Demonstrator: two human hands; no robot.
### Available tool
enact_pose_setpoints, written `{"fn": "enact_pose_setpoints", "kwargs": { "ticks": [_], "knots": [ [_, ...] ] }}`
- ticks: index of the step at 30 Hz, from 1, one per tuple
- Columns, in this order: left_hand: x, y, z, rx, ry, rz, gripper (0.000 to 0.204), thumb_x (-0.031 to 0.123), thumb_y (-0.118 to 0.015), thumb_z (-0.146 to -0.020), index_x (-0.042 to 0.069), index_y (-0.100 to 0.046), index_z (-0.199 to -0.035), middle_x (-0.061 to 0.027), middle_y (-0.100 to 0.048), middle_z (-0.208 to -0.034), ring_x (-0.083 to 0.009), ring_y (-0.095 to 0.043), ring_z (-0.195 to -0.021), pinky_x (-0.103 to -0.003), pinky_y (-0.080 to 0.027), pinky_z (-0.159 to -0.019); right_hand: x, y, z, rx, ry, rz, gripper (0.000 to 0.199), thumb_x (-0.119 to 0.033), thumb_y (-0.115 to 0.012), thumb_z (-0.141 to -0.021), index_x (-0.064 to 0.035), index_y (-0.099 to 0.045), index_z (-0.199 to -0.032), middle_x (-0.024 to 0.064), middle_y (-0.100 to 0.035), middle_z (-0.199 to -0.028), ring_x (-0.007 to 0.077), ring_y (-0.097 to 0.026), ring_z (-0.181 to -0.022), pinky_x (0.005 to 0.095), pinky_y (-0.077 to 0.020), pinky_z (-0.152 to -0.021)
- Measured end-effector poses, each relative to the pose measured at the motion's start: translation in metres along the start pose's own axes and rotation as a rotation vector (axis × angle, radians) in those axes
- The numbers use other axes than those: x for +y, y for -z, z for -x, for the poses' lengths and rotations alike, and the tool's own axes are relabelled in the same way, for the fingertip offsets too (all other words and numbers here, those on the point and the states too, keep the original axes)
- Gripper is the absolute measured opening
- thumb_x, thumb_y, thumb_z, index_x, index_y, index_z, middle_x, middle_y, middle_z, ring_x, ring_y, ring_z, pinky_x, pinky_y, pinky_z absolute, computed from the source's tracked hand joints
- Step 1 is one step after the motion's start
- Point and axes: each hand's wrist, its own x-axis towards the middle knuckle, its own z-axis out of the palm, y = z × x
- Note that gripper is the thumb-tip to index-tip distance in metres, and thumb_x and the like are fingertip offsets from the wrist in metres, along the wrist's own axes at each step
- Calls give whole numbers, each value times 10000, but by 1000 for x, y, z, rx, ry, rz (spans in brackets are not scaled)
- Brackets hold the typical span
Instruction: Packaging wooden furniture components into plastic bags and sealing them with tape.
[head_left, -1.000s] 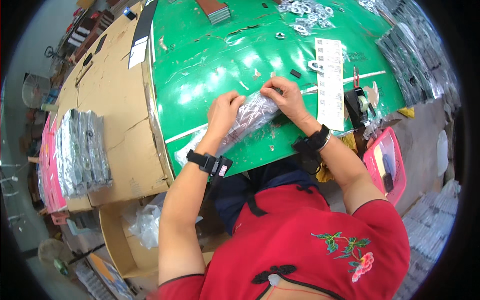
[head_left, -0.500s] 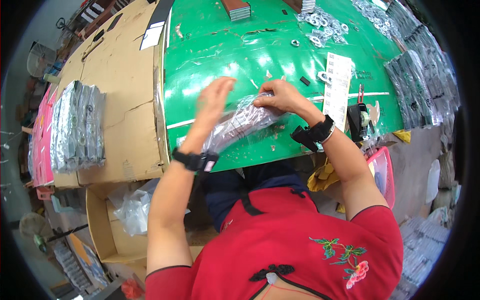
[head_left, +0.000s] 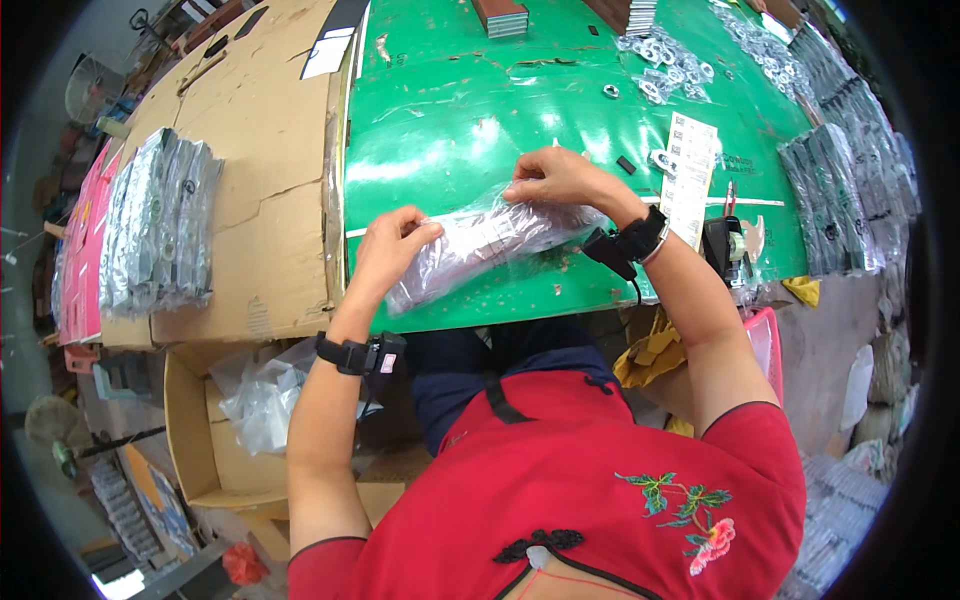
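A clear plastic bag (head_left: 468,250) with a long brownish item inside lies slanted on the green tabletop near its front edge. The film is wrinkled and shiny, so the item is hard to make out. My right hand (head_left: 565,180) pinches the bag's upper edge between thumb and fingers. At the bag's left end, my left hand (head_left: 392,248) is closed, thumb against curled fingers, at the film's edge. Right of the bag lies a sheet of white labels (head_left: 688,180), with a black tape dispenser (head_left: 720,245) just nearer to me.
Stacks of bagged items stand on the cardboard at left (head_left: 160,230) and at right (head_left: 828,200). Small bagged rings (head_left: 665,62) and brown strips (head_left: 502,17) lie at the back. Below the table sits a cardboard box (head_left: 190,440) holding clear bags.
My left hand has come down and left from above the bag to its left end. The bag now lies flatter and spread out, while my right hand keeps its pinch.
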Motion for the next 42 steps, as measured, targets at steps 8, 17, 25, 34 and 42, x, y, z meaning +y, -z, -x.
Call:
{"fn": "enact_pose_setpoints", "kwargs": {
  "ticks": [8,17,25,34,42],
  "knots": [
    [25,-19,9,252,16,-295,352,365,-706,-929,14,-709,-959,-41,-682,-727,-197,-640,-708,-367,-459,-668,3,-29,-5,235,3,-14,314,-359,-725,-894,-48,-697,-874,123,-691,-766,294,-653,-719,421,-487,-661],
    [20,2,53,85,-293,-573,1181,375,-883,-667,98,-232,-1613,-181,-591,-1274,-377,-553,-1193,-450,-480,-913,0,-37,8,441,59,85,283,-347,-716,-894,-66,-682,-878,148,-693,-783,351,-670,-719,468,-494,-640],
    [19,-12,63,554,-579,-737,1117,215,-915,-591,56,-374,-1556,-149,-544,-1312,-345,-512,-1223,-464,-424,-1059,-19,-33,30,746,311,-105,165,-233,-711,-934,-75,-675,-903,83,-707,-784,276,-677,-690,380,-501,-614],
    [29,-26,94,614,-491,-740,676,439,-754,-848,86,-552,-1387,-74,-619,-1304,-283,-569,-1214,-530,-276,-1192,-14,-64,59,789,287,-142,155,-165,-747,-889,-57,-638,-870,67,-744,-937,248,-699,-807,341,-537,-673],
    [46,-15,59,361,-457,-294,188,224,-755,-850,78,-649,-905,-51,-687,-1108,-269,-629,-997,-419,-432,-899,-10,-68,60,804,344,-120,160,-172,-753,-887,-54,-645,-877,67,-749,-954,274,-704,-844,410,-555,-921]
  ]
}}
